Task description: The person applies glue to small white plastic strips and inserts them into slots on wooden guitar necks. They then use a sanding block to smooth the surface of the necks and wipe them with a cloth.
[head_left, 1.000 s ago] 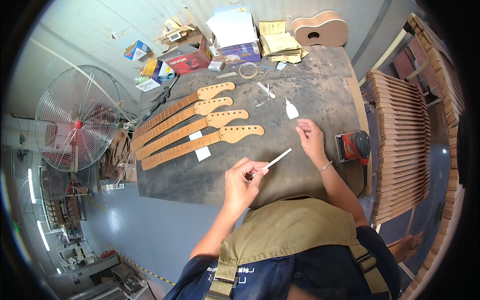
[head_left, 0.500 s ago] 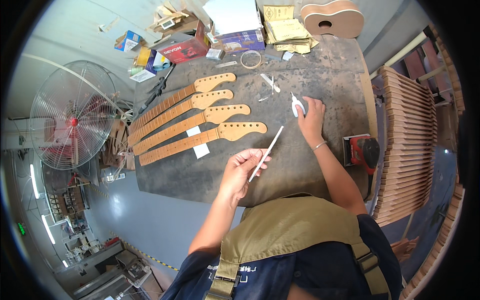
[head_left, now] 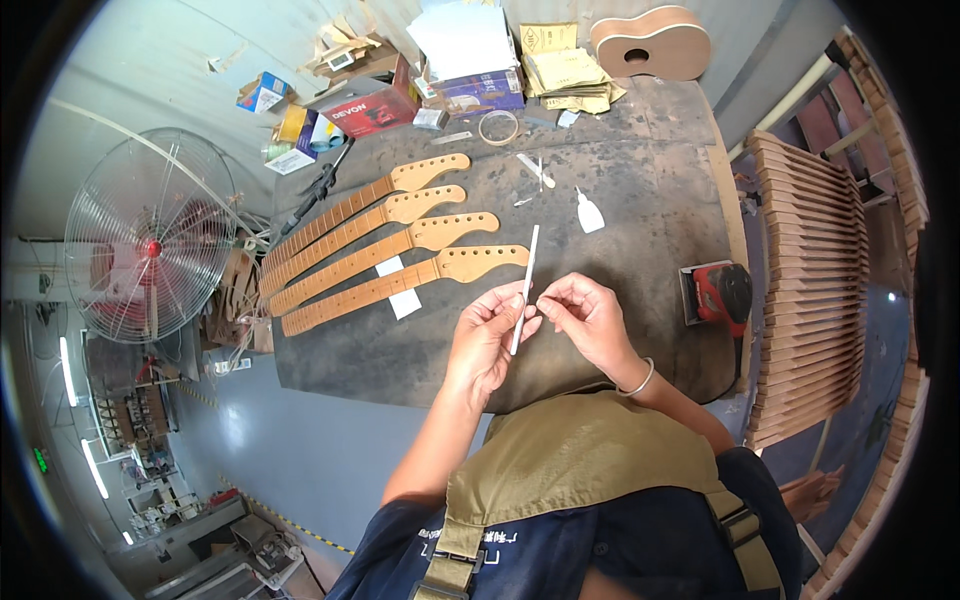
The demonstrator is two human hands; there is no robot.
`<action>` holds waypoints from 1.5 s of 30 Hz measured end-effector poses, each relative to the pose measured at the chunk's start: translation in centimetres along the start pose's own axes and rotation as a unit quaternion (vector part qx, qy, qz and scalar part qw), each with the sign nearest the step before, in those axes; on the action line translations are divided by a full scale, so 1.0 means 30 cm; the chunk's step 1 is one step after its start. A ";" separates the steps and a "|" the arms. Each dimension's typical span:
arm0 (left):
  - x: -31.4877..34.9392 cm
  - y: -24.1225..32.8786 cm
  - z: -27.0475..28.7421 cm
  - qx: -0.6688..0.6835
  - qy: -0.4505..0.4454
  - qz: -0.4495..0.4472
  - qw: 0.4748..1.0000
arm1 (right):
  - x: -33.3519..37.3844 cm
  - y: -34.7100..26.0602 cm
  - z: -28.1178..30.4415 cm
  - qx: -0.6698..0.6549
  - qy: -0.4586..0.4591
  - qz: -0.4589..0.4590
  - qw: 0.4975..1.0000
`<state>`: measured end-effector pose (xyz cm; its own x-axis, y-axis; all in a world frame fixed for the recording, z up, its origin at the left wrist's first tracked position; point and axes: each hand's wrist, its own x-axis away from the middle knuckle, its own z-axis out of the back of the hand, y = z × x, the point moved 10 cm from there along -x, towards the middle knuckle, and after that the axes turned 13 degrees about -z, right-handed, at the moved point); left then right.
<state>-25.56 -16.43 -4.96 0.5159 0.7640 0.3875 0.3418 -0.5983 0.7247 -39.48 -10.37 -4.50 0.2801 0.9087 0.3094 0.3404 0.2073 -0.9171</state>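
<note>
My left hand [head_left: 490, 340] pinches a thin white strip [head_left: 531, 260] between thumb and fingers, its long end pointing away from me. Close on its right, my right hand [head_left: 590, 318] has thumb and forefinger pressed together beside the strip; what they hold, if anything, is too small to make out. Beyond my hands a small white squeeze bottle [head_left: 590, 215] with a narrow nozzle rests on the dark table [head_left: 640, 350]. Several guitar necks [head_left: 405, 273] lie side by side to the left, with a white paper piece [head_left: 404, 303] under the nearest one.
A red and black sander [head_left: 718, 295] sits at the table's right edge. Small flat tools [head_left: 538, 172] and a tape ring [head_left: 499, 127] lie farther back. Behind them are boxes [head_left: 372, 108], yellow paper packets [head_left: 568, 78] and a small guitar body [head_left: 655, 45]. A fan [head_left: 152, 248] stands left.
My right hand has let go of the squeeze bottle and come back toward my left hand, fingers now pinched. The white strip has turned more upright and shifted slightly left.
</note>
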 end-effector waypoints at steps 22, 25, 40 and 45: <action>0.151 -0.053 -0.011 0.036 -0.058 0.010 0.998 | 0.160 -0.001 -0.071 -0.056 -0.051 -0.030 0.997; 0.151 -0.041 0.002 0.016 -0.045 -0.015 0.999 | 0.182 0.005 -0.082 -0.074 -0.043 -0.043 0.995; 0.146 -0.028 0.009 -0.003 -0.020 0.004 1.000 | 0.200 0.018 -0.069 0.040 0.013 -0.004 0.999; 0.132 -0.041 0.013 0.003 -0.018 0.008 1.000 | 0.188 0.039 -0.055 0.037 0.018 -0.015 0.999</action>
<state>-23.64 -12.77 -4.55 0.5489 0.7457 0.3778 0.3375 -0.6111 0.7159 -36.03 -5.61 -3.43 0.3032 0.8888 0.3437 0.2822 0.2607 -0.9233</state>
